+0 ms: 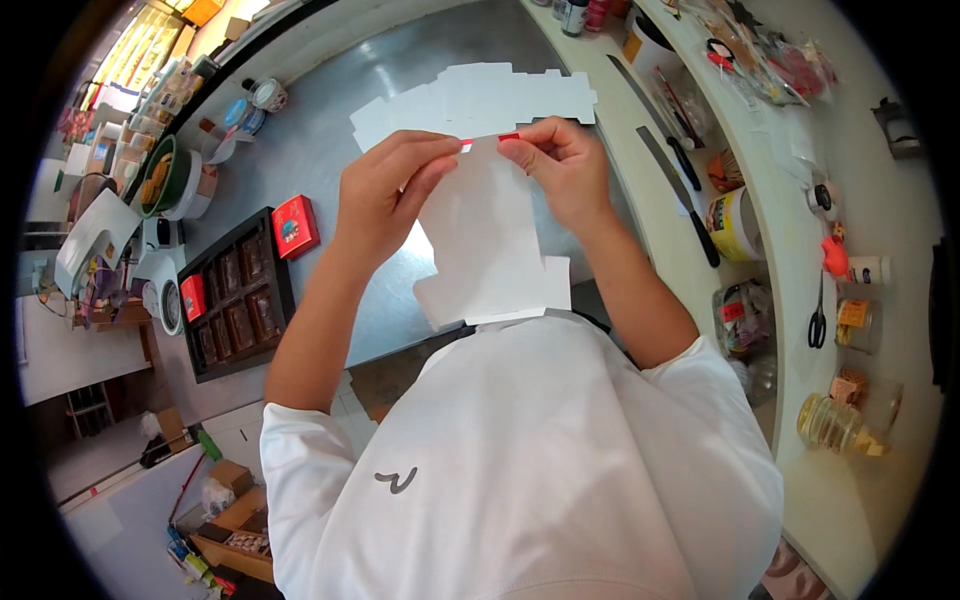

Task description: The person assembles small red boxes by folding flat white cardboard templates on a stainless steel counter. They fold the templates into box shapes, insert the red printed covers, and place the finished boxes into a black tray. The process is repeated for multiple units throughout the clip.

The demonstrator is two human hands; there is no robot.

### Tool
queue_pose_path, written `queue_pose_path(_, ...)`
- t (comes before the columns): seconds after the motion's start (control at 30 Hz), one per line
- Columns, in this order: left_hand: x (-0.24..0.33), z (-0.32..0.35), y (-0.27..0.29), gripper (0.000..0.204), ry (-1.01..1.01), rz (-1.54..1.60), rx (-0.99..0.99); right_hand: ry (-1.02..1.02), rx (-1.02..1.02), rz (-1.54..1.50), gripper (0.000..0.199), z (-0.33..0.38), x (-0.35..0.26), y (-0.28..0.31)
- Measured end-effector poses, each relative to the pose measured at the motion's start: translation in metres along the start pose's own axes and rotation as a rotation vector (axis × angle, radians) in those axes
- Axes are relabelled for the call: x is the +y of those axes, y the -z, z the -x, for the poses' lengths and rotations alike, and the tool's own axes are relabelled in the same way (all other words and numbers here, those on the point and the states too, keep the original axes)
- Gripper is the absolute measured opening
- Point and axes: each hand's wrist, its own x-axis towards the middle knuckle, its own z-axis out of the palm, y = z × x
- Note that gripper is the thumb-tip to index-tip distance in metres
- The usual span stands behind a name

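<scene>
A flat, unfolded carton (478, 225), white on the side facing up, stretches between my hands and my body, its near flaps by my shirt. At its far edge, slivers of red show under my fingertips. My left hand (385, 190) pinches the left part of that edge, thumb and fingers together. The right part is pinched by my right hand (568, 170), thumb on top. Just beyond, more flat white cartons (470, 95) lie fanned over one another on the steel table (330, 130). To the left sits a small red box (295, 227) at the corner of a black tray (232, 375).
The tray holds several dark wrapped blocks (240, 325) and another red box (193, 297). Left of it stands a white scale (160, 270); a green bowl (165, 178) is farther back. Long knives (680, 185) lie on the right-hand ledge, beside a shelf (765, 300) of jars and bags.
</scene>
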Motion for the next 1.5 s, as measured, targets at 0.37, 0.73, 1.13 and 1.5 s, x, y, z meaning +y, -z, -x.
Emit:
queue_pose_path(0.37, 0.008, -0.012, 0.0, 0.027, 0.034, 0.055, 0.065, -0.007, -0.528, 0.347, 0.025, -0.037, -0.033, 0.012)
queue_pose_path(0.73, -0.064, 0.126, -0.016, 0.049, 0.895, 1.401, 0.448, -0.153, 0.193, -0.48, 0.031, -0.022, -0.005, 0.008)
queue_pose_path(1.13, -0.003, 0.081, -0.04, 0.062, 0.846, 1.184, 0.569, 0.064, -0.214, 0.021, 0.037, 0.033, 0.006, -0.06)
queue_pose_path(1.5, 0.007, 0.07, -0.039, 0.047, 0.897, 1.095, 0.679, 0.169, -0.273, 0.146, 0.049, 0.04, -0.003, -0.067)
